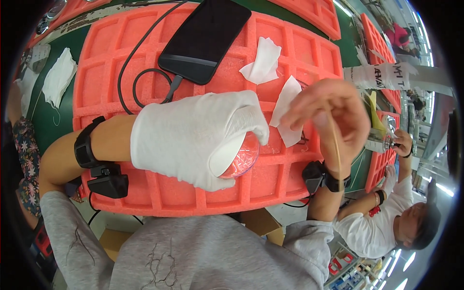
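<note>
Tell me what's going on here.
A person's gloved left hand holds a round, clear item over a red foam tray. Their bare right hand, blurred, is raised at the tray's right side with a thin tan strand at its fingers; the grip is unclear. A black phone-like device with a cable plugged in lies on the tray.

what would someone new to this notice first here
Probably the coral-red foam tray with its grid of square compartments, spread across the middle of the view, with a black phone-like device lying on its far part, a cable plugged in. In front of that, the white-gloved left hand grips a round, clear-edged piece over the tray. To the right, the bare right hand is blurred, a thin yellowish strand beside its fingers.
</note>
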Action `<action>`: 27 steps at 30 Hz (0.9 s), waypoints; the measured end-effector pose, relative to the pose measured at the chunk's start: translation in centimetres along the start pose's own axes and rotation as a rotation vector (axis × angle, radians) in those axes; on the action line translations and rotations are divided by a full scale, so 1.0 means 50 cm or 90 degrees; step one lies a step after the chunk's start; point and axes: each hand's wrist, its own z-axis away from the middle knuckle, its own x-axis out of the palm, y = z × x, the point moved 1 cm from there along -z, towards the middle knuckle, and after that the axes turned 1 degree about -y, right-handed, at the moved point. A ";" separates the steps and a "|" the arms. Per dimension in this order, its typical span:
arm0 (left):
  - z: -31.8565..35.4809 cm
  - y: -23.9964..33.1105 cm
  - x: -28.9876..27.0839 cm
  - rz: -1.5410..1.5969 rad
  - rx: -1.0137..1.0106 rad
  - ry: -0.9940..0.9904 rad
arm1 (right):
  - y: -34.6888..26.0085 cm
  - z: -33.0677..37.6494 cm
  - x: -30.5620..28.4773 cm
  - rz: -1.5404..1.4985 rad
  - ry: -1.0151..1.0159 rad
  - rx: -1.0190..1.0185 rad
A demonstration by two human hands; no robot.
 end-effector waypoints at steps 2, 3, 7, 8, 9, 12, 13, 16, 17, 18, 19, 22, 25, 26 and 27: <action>0.004 -0.001 0.000 0.010 -0.006 -0.004 | 0.003 -0.001 -0.003 0.155 -0.042 -0.036; 0.005 -0.002 0.001 0.016 -0.008 -0.006 | 0.000 0.001 -0.005 0.195 -0.036 0.021; 0.004 -0.002 0.003 0.001 -0.001 -0.002 | -0.003 -0.005 -0.007 0.328 -0.029 0.184; 0.004 -0.001 0.003 0.002 0.000 0.000 | 0.000 -0.008 -0.008 0.380 -0.032 0.235; 0.004 -0.001 0.003 -0.001 -0.004 -0.002 | 0.003 -0.011 -0.010 0.431 -0.035 0.285; 0.004 -0.001 0.006 -0.007 -0.011 -0.006 | 0.020 -0.004 -0.018 0.515 -0.036 0.188; 0.004 -0.001 0.006 -0.006 -0.010 -0.004 | 0.020 -0.004 -0.017 0.555 -0.036 0.138; 0.005 -0.002 0.007 -0.006 -0.009 0.004 | 0.010 -0.005 -0.006 0.545 -0.002 0.079; 0.007 -0.002 0.006 -0.004 -0.005 0.006 | 0.004 -0.005 -0.001 0.541 0.014 0.051; 0.009 -0.003 0.005 -0.003 -0.002 0.010 | -0.004 -0.003 0.003 0.543 0.009 0.050; 0.009 -0.005 0.006 0.001 0.003 0.013 | -0.016 0.004 0.009 0.498 -0.022 -0.069; 0.006 -0.001 0.006 -0.006 0.006 0.017 | -0.047 0.023 0.026 0.394 -0.091 -0.304; 0.003 0.000 0.012 -0.014 0.020 0.027 | -0.056 0.031 0.061 0.397 -0.181 -0.281; 0.003 -0.001 0.014 -0.019 0.032 0.033 | -0.058 0.034 0.068 0.435 -0.176 -0.290; 0.004 -0.002 0.015 -0.024 0.042 0.040 | -0.057 0.035 0.075 0.469 -0.172 -0.300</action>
